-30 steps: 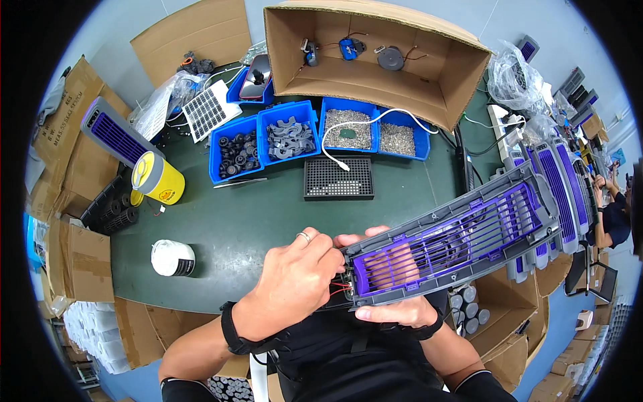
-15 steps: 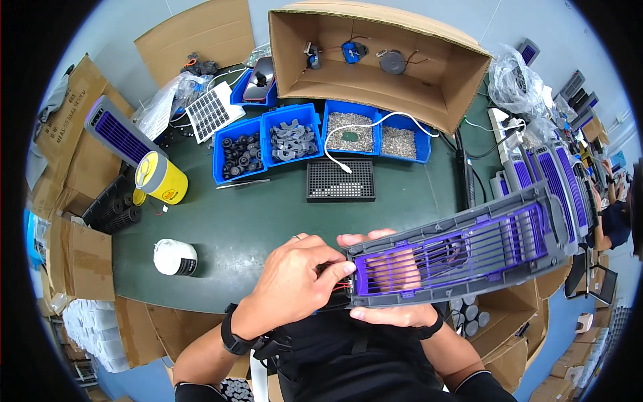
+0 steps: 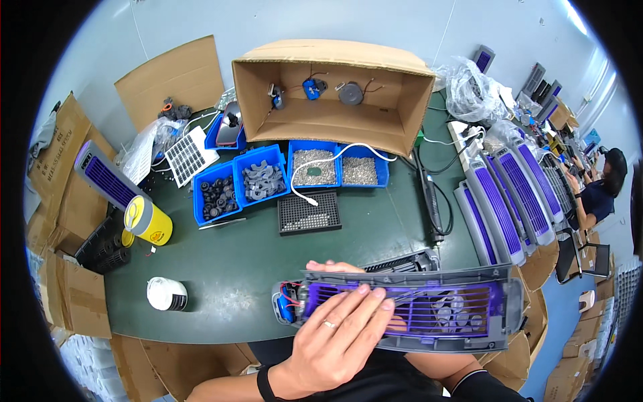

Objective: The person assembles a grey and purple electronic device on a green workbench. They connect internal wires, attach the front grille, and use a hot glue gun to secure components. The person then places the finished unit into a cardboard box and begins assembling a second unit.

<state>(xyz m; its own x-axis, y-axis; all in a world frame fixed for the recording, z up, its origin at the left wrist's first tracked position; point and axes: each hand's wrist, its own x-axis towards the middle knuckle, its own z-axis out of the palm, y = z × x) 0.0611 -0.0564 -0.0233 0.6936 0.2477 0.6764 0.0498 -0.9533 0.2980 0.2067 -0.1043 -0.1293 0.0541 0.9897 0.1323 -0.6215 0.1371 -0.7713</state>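
Note:
A long grey housing half with a purple grille is held low over the near edge of the table. My left hand, wearing a ring, lays its outstretched fingers across the grille. From beneath, my right hand grips the housing half; fingertips show past its far edge and some skin shows through the slats, the rest being hidden. Partly covered under it is a second grey housing half with a ribbed dark part. At the left end sit a blue battery and red wires.
Blue bins of small parts stand behind a black perforated tray. An open cardboard box is at the back. A corded electric screwdriver and several purple-grilled units are right; a yellow-grey cup and white jar left.
The grille housing has moved lower and left and lies more level. My left hand has gone from pinching at its left end to lying on the grille. The second half now shows beneath.

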